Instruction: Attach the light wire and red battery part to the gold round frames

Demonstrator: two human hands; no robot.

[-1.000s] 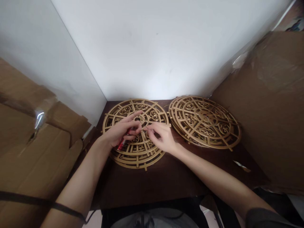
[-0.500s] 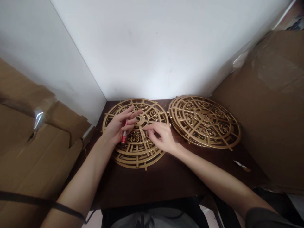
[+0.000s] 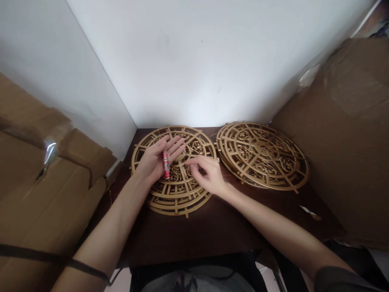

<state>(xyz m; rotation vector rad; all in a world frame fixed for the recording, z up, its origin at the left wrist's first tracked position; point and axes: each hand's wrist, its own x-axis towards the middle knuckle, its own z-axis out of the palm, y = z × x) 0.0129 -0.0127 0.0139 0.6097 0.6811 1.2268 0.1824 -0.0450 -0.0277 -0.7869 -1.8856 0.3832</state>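
My left hand (image 3: 154, 162) is palm up over the left stack of gold openwork discs (image 3: 173, 189), fingers stretched out and side by side. Across its palm and finger bases rests a small red cylinder with a pale band, which looks like an AA battery (image 3: 166, 166). To its right, my right hand (image 3: 207, 173) is closed in a pinch above the same discs. Whatever lies between its thumb and forefinger, if anything, is too small to make out.
A second stack of gold discs (image 3: 264, 156) lies on the dark table (image 3: 194, 239) to the right. Near the right edge is a small blade-like tool with a tan end (image 3: 310, 212). Cardboard boxes (image 3: 45, 182) flank both sides, and a white wall (image 3: 206, 69) rises behind.
My left hand's fingers have uncurled and the palm has turned up, so the red battery now shows in full. My right hand has hardly moved.
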